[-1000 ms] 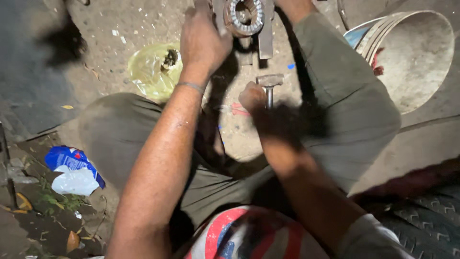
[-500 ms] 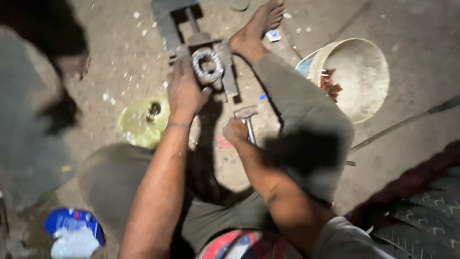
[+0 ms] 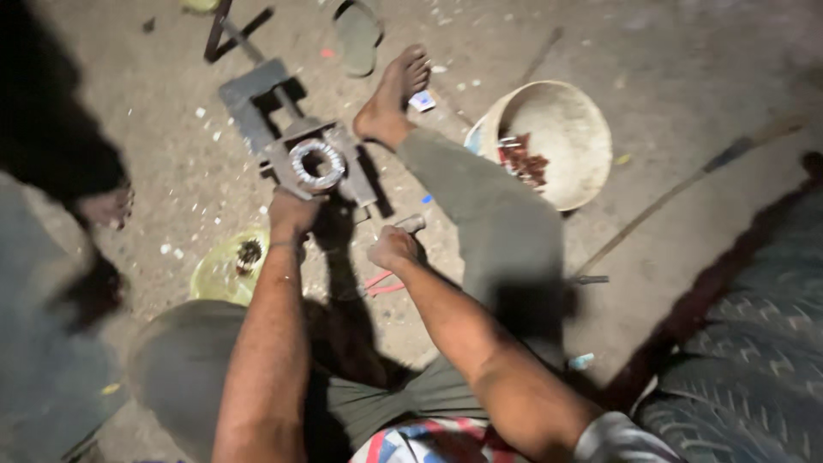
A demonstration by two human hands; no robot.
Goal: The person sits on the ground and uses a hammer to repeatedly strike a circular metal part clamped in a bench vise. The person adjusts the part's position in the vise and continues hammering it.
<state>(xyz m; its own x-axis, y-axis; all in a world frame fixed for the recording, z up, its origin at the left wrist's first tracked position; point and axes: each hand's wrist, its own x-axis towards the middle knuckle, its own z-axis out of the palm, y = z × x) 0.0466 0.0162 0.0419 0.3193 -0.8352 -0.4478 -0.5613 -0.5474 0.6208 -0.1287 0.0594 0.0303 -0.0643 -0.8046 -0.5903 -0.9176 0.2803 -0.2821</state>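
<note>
The left hand is clamped on the vise, steadying its toothed ring; beside that grip, the right hand is wrapped round a hammer, apparently poised to strike.

A dull grey metal vise grips a shiny metal ring on rough, gritty concrete floor. Nearby: a matt, dusty plastic bucket, a steel hammer, ridged rubber tyre, cloth trousers.
</note>
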